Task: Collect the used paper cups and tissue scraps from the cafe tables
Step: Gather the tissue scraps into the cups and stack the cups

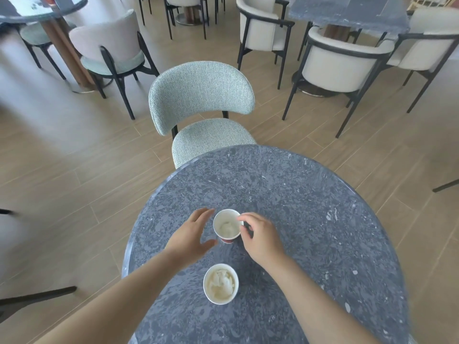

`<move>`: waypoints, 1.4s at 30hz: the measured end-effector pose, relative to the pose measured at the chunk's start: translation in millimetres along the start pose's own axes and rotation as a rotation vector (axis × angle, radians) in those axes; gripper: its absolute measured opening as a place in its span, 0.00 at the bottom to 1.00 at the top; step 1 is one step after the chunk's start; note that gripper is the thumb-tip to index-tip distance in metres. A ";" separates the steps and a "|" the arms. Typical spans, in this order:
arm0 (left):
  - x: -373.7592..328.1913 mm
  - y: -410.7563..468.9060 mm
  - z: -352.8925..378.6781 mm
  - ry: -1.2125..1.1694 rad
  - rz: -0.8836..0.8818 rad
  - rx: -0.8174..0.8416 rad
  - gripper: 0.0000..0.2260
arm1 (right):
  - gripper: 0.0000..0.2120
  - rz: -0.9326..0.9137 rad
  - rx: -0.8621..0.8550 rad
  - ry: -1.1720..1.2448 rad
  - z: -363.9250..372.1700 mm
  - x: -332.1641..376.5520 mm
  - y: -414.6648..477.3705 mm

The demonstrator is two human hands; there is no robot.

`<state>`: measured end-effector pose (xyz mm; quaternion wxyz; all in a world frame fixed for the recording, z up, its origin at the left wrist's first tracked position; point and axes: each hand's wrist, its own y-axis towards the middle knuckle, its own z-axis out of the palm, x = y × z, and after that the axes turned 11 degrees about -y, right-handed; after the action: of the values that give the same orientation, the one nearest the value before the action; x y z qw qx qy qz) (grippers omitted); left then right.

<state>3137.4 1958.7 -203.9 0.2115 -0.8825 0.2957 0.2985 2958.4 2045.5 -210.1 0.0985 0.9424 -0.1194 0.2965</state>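
Observation:
Two paper cups stand on a round dark marble table (310,207). The far cup (227,225) has a red base and a crumpled tissue scrap inside. The near cup (221,284) is white and also holds crumpled tissue. My left hand (191,237) hovers open just left of the far cup, fingers spread, not touching it. My right hand (260,237) is at the far cup's right rim, fingertips pinching or touching the rim.
A pale green fabric chair (201,112) is tucked at the table's far edge. More chairs and tables stand beyond: white armchairs (340,63) at back right, another round table (37,8) at back left. Wood-look floor surrounds the table.

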 end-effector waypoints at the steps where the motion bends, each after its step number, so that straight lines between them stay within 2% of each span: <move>1: 2.2 -5.4 -0.4 0.021 0.002 0.009 0.33 | 0.11 -0.005 0.010 -0.020 0.5 -0.4 -2.7; 8: 6.8 -42.0 15.8 -0.030 -0.088 0.091 0.21 | 0.16 -0.089 0.193 -0.173 10.6 -0.9 -14.7; 13: -0.9 -53.8 28.0 -0.026 -0.102 0.146 0.12 | 0.14 -0.085 0.218 -0.276 13.3 3.0 -14.8; 17: -5.8 -56.5 36.6 0.002 -0.225 0.087 0.13 | 0.09 0.036 0.273 -0.313 14.6 5.0 -17.9; 23: -6.5 -58.4 33.1 -0.057 -0.364 -0.077 0.13 | 0.05 0.122 0.205 -0.313 7.6 5.0 -28.7; 31: -10.5 -63.3 24.7 0.135 -0.211 -0.010 0.21 | 0.07 0.053 0.189 -0.299 -9.0 1.1 -45.5; 36: -17.9 -69.9 22.8 0.138 -0.144 -0.127 0.16 | 0.09 0.005 0.185 -0.324 -9.8 1.8 -52.9; 42: -29.1 -72.9 27.2 0.196 -0.134 -0.002 0.10 | 0.13 -0.043 0.258 -0.327 -5.1 8.0 -55.0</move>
<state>3154.9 2038.8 -190.5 0.2001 -0.9255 0.2550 0.1961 2977.6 2097.8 -207.7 -0.0376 0.9851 -0.0747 0.1503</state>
